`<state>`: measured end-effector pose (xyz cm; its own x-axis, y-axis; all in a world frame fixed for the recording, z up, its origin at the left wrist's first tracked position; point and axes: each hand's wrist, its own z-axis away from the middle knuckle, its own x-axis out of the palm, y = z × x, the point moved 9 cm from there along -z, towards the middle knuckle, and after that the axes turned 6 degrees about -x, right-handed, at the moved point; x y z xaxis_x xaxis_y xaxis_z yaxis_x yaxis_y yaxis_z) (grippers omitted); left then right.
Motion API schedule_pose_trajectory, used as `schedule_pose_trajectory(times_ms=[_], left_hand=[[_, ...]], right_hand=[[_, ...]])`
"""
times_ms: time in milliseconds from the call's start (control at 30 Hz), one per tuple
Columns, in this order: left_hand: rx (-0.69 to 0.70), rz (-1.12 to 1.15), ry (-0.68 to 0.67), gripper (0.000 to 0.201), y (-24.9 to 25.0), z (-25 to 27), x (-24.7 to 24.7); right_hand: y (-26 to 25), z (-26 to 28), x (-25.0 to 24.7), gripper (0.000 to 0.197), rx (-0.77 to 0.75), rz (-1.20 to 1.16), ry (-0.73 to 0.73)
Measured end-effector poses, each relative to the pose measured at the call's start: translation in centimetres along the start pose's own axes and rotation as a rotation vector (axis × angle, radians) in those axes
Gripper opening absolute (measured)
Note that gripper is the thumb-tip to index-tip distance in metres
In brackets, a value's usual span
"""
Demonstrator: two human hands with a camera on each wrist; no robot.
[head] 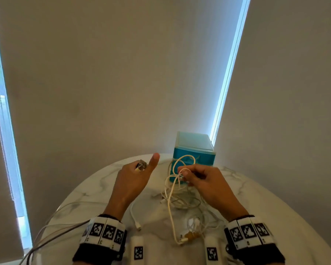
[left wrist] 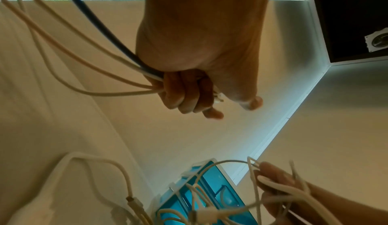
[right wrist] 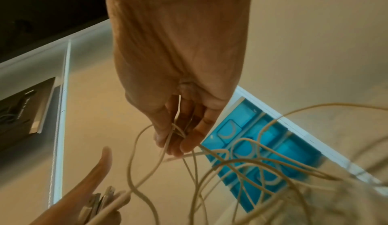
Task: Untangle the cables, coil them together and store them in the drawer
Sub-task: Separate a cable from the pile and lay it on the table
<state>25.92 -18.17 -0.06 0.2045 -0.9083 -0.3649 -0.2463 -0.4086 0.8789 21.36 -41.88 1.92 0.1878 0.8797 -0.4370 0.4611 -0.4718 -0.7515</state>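
My left hand [head: 136, 178] is raised over the table and grips a bundle of cable ends [left wrist: 117, 72], white ones and one dark, with metal plugs [head: 141, 165] sticking out past the fingers and the thumb held straight. To its right, my right hand [head: 199, 178] pinches a loop of white cable [head: 182, 163] lifted from the tangle of white cables [head: 182, 203] on the table. Right behind it stands a blue drawer unit [head: 194, 150] with its drawers shut. In the right wrist view the fingers [right wrist: 189, 138] hold thin strands in front of the drawer fronts [right wrist: 273, 148].
The round marble table [head: 96, 190] carries loose cable ends [head: 138, 224] and a plug with an amber piece [head: 189, 236] near its front edge. Cables [head: 46, 238] trail off the table's left edge. Blinds hang close behind the table.
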Motion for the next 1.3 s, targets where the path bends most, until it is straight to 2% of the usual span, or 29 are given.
schedule_pose_trajectory(times_ms=[100,167,233,333,433,500,567,633,700,733,800,867,933,1000,1100,1167,1300], left_hand=[[0.078,-0.143,-0.272,0.083,1.0,1.1,3.5],[0.116,-0.228,-0.447,0.072,1.5,2.2,5.8],[0.167,-0.247,-0.511,0.056,1.7,2.4,7.0],[0.211,-0.184,-0.421,0.037,2.6,2.0,6.4],[0.12,0.06,-0.272,0.035,3.7,1.5,5.1],[0.017,0.22,-0.214,0.037,3.4,1.0,5.1],[-0.069,0.404,-0.214,0.036,3.0,0.4,5.8],[-0.138,0.575,-0.238,0.031,2.5,0.1,6.7],[-0.227,0.731,-0.253,0.028,1.5,0.0,7.8],[-0.265,0.8,-0.251,0.027,1.0,0.1,8.1],[-0.313,0.874,-0.236,0.027,0.3,0.4,8.4],[-0.324,0.874,-0.234,0.028,-0.3,0.9,8.4],[-0.286,0.83,-0.217,0.028,-0.5,1.0,7.7],[-0.243,0.713,-0.162,0.029,-0.9,0.7,6.9],[-0.244,0.478,-0.062,0.03,-2.4,0.0,6.2],[-0.253,0.37,-0.05,0.028,-3.4,-0.3,6.2],[-0.256,0.288,0.084,0.035,-4.6,-1.2,4.0]], right_hand=[[1.9,1.2,-1.5,0.018,0.041,-0.163,0.166],[2.5,1.7,-2.1,0.02,0.05,-0.215,0.222],[3.0,2.1,-2.2,0.024,0.071,-0.264,0.234],[3.3,3.2,-2.4,0.042,0.078,-0.295,0.219],[2.9,4.0,-3.6,0.061,0.043,-0.243,0.293],[2.3,4.7,-4.0,0.062,0.02,-0.212,0.354],[2.1,5.2,-4.3,0.048,0.029,-0.201,0.399],[2.1,5.2,-3.5,0.029,0.021,-0.191,0.313],[2.3,5.1,-1.6,0.014,0.043,-0.121,0.087],[2.6,5.2,-0.6,0.012,0.066,-0.091,-0.03],[3.4,5.8,1.0,0.019,0.117,-0.009,-0.219],[4.1,6.3,1.3,0.021,0.138,0.125,-0.307],[4.2,6.5,0.9,0.017,0.133,0.169,-0.286],[3.8,6.1,-0.8,0.012,0.089,0.137,-0.108],[3.3,5.9,-5.2,0.005,0.038,-0.035,0.341],[3.9,6.6,-7.9,0.007,0.066,-0.149,0.588],[6.9,8.7,-11.2,0.008,0.182,-0.401,0.899]])
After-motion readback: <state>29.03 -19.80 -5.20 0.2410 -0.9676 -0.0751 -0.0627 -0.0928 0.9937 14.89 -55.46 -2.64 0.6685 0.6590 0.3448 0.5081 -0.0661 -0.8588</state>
